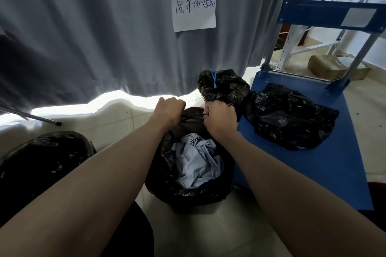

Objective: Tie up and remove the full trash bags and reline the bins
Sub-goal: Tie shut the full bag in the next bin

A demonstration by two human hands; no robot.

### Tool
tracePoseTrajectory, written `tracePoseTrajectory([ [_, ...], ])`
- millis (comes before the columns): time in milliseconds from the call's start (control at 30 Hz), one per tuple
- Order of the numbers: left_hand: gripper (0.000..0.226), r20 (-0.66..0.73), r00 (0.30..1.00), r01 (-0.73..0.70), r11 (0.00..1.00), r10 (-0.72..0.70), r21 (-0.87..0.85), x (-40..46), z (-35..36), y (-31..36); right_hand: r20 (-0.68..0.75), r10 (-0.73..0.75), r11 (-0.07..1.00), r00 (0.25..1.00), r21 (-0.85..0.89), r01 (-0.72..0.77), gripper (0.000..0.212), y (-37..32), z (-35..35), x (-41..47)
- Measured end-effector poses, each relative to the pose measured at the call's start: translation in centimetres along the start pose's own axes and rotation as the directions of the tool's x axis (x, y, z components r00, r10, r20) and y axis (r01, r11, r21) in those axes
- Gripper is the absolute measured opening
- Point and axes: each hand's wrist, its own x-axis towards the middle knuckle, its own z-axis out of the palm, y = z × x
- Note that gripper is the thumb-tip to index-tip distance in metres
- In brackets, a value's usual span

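A bin lined with a black trash bag point(158, 175) stands on the floor below me, with crumpled pale paper point(196, 165) filling it. My left hand point(170, 109) and my right hand point(219, 120) both grip the far edge of this bag, fingers curled, with a taut strip of black plastic stretched between them. A tied black bag point(224, 86) with a blue tie at its neck sits just beyond my right hand. Another black bag point(288, 117) lies on the blue cart.
A blue platform cart point(325, 173) with an upright handle stands at the right. A second black-lined bin point(41, 156) is at the left. A grey curtain point(104, 37) with a handwritten paper sign point(194, 9) hangs behind. Metal shelving and a cardboard box are at the far right.
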Motion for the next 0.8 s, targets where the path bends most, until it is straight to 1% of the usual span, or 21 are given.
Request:
tracePoseTrajectory([
  [100,0.016,-0.018,0.999,0.032,0.997,-0.031,0.071,-0.3,0.1,-0.2,0.006,-0.014,1.000,1.000,-0.008,0.014,0.011,-0.3,0.2,-0.1],
  [167,0.030,-0.023,0.998,0.053,0.987,-0.051,0.149,-0.4,0.4,0.1,-0.002,-0.038,0.999,0.999,-0.026,0.038,0.010,-0.7,0.3,-0.1],
  [233,0.037,-0.018,0.998,0.056,0.977,-0.054,0.206,-0.7,0.8,0.7,0.011,-0.052,0.997,0.999,-0.064,0.053,0.011,-0.7,0.4,-0.1],
  [367,0.040,-0.052,0.999,0.003,0.960,0.012,0.280,-1.3,1.0,1.7,0.139,0.001,0.990,0.990,-0.136,0.018,0.024,-0.1,1.0,-0.4],
  [467,0.039,-0.052,0.997,-0.041,0.962,0.057,0.271,-2.0,1.1,1.7,0.175,0.031,0.982,0.984,-0.191,0.003,0.041,0.2,2.1,-0.5],
  [533,0.041,-0.017,0.999,-0.043,0.977,0.048,0.211,-2.7,1.1,1.6,0.172,0.013,0.981,0.985,-0.193,0.021,0.056,-0.3,2.8,-0.3],
  [567,0.042,-0.004,1.000,-0.030,0.985,0.031,0.170,-3.0,1.2,1.5,0.153,-0.018,0.983,0.988,-0.178,0.045,0.058,-0.7,3.1,-0.2],
  [667,0.048,0.057,0.997,0.044,0.995,-0.050,0.090,-4.5,0.9,0.2,0.075,-0.129,0.985,0.989,-0.110,0.136,0.046,-2.8,4.0,0.5],
  [733,0.052,0.120,0.987,0.095,0.988,-0.110,0.124,-5.7,0.7,-1.3,0.075,-0.174,0.980,0.982,-0.088,0.181,0.036,-4.3,4.7,0.9],
  [800,0.053,0.177,0.973,0.118,0.979,-0.147,0.168,-7.3,0.8,-2.4,0.099,-0.197,0.975,0.975,-0.079,0.205,0.032,-5.5,5.7,1.2],
])
